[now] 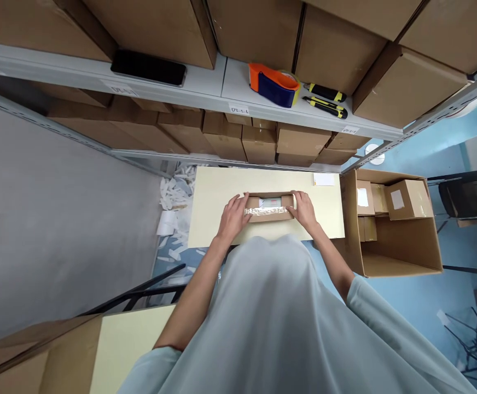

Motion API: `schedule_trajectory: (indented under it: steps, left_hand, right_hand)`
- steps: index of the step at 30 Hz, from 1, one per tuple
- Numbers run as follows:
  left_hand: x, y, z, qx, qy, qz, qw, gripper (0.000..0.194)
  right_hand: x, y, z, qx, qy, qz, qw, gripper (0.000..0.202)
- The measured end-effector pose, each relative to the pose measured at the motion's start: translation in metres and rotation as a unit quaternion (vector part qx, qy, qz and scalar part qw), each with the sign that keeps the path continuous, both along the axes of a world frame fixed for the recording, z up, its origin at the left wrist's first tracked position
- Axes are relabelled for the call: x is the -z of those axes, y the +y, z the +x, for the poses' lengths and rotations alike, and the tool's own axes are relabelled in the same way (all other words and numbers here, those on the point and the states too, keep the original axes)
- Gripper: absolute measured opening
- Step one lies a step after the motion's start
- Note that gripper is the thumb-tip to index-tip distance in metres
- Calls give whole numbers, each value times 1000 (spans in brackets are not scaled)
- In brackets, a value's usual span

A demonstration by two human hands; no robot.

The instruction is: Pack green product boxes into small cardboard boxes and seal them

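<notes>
A small cardboard box (272,217) lies on the pale yellow table (217,183) in front of me. Its top is partly open, and a white packet with faint print (270,202) shows inside. Shiny clear tape (265,210) runs lengthwise across the box. My left hand (234,217) grips the box's left end, fingers over the far corner and thumb on the near side. At the right end, my right hand (303,211) holds the box in the same way, its thumb by the end of the tape.
Above the table, a shelf (205,90) bears cardboard boxes, a phone (148,68), an orange and blue tape dispenser (274,85) and two utility knives (325,107). A white label (324,179) lies at the table's back right. Right of it stands a large carton (402,257) with several small boxes.
</notes>
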State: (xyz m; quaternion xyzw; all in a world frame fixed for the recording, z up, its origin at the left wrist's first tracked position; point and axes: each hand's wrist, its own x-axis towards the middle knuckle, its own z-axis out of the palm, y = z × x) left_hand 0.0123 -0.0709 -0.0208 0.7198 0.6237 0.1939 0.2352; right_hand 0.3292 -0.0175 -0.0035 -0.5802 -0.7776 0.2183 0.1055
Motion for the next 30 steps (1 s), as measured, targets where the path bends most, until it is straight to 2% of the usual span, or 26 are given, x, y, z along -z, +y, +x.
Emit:
schedule_trajectory:
  steps: [3,7,10,16,21,27,30]
  left_hand:
    - [-2,-8,2,-28,9,16,999,60]
    - [0,-13,6,-26,14,-28,999,36]
    - [2,-11,9,-34,-6,-69,997,35]
    - [1,-5,20,-118,-45,-85,988,32]
    - [-2,2,34,-161,0,-121,979,31]
    - [-10,17,32,-140,49,-162,976,27]
    - [-15,15,23,-106,76,-143,981,31]
  right_hand:
    - [-1,-12,12,-19,3,-4,1000,38]
    - [5,-24,16,-13,4,-14,1000,27]
    - [12,-26,11,5,-10,-19,1000,28]
    - [15,-27,-2,56,-45,-11,997,30]
    - [10,-26,-18,93,-102,-43,989,31]
    - [-4,-13,-31,80,-140,-72,984,29]
    - [-10,-14,-33,62,-140,-51,987,28]
